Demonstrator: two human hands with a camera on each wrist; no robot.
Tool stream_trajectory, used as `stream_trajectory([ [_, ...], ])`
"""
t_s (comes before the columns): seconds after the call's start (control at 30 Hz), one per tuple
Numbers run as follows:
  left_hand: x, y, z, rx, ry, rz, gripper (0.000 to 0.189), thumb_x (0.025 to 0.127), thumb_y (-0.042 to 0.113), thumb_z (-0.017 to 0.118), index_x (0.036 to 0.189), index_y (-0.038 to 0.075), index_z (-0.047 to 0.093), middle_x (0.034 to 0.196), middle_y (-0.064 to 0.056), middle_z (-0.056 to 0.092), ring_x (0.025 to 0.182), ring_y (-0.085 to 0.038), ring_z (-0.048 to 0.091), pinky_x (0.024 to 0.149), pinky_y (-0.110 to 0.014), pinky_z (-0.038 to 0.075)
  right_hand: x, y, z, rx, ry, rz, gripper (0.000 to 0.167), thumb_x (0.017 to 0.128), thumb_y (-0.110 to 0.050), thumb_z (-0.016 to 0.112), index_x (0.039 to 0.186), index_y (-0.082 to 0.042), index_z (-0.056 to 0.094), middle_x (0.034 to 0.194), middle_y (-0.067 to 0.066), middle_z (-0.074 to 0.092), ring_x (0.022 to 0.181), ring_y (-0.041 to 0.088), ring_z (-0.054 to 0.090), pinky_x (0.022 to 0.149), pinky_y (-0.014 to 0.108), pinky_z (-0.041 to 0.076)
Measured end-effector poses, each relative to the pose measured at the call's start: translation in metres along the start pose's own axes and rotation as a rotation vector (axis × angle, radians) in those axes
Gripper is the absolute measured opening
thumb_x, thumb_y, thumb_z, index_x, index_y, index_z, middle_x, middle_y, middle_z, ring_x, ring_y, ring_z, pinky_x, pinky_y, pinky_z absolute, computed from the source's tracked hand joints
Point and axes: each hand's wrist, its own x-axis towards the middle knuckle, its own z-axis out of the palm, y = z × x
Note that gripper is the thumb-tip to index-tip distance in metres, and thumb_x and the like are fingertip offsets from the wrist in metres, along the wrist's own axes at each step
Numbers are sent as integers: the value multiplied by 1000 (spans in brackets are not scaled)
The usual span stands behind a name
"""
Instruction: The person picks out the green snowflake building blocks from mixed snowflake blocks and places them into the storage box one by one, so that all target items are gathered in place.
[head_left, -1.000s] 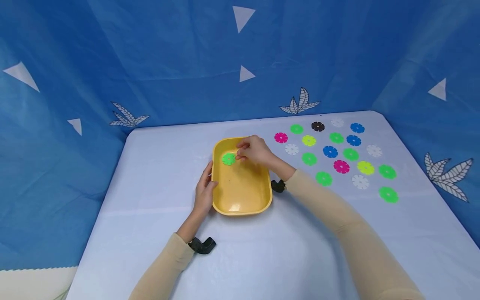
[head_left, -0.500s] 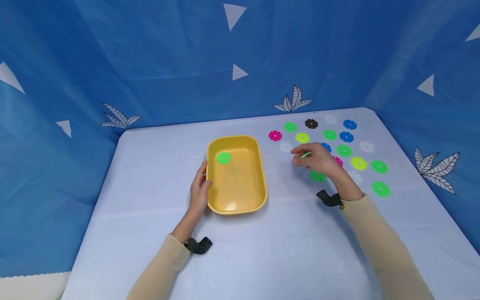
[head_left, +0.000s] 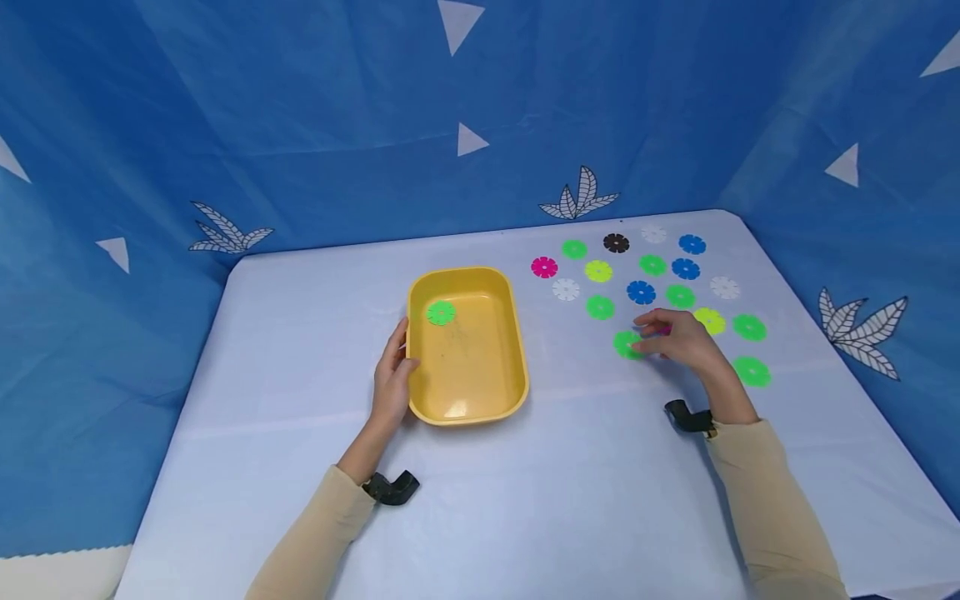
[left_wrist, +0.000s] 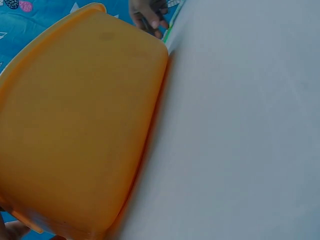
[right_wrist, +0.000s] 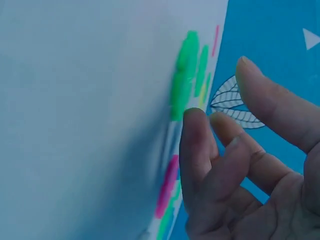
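Observation:
My left hand [head_left: 392,383] grips the left side of a yellow tray [head_left: 468,371], thumb over the rim and fingers along the outer wall. A green notched disc [head_left: 441,312] lies inside, near the tray's far left corner. In the left wrist view the tray's wall [left_wrist: 85,120] fills much of the picture. My right hand [head_left: 686,340] is over the scattered discs, thumb and fingers spread apart, by a green disc [head_left: 626,344]. A pink disc [head_left: 663,330] is partly hidden under it. The right wrist view shows nothing between the fingers of the right hand [right_wrist: 250,175].
Several notched discs in green, blue, white, yellow, pink and black lie flat on the table's right side, among them a blue disc [head_left: 641,292] and a yellow disc [head_left: 598,271]. A blue patterned cloth [head_left: 337,125] hangs behind the white-covered table [head_left: 300,333].
My right hand has moved from over the tray rightward to the scattered discs. The left hand keeps its grip on the tray. The whole view has shifted slightly.

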Motion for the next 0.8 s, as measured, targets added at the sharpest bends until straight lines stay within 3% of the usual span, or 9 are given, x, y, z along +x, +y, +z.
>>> stream_trajectory([
  [0.23,-1,0,0,-9,-4,15,64,95,-1,39,156,17,28,158,-10,32,130,-34,42,89,-13,40,5,9,6,-32,1,38,53,81,-18,78,127,0,59,119,20,54,101,32,48,73,27,46],
  [0.5,-1,1,0,-21,-7,23,64,95,-1,38,156,17,28,158,-11,32,129,-36,42,88,-13,40,10,8,12,-73,15,12,47,78,-13,80,118,4,60,109,21,53,98,33,46,79,37,42],
  [0.8,-1,-1,0,-20,-9,18,64,95,0,38,156,17,27,158,-9,31,130,-35,42,89,-13,40,9,9,10,-96,19,-59,31,83,-8,72,107,2,53,92,13,49,86,28,46,69,33,41],
])
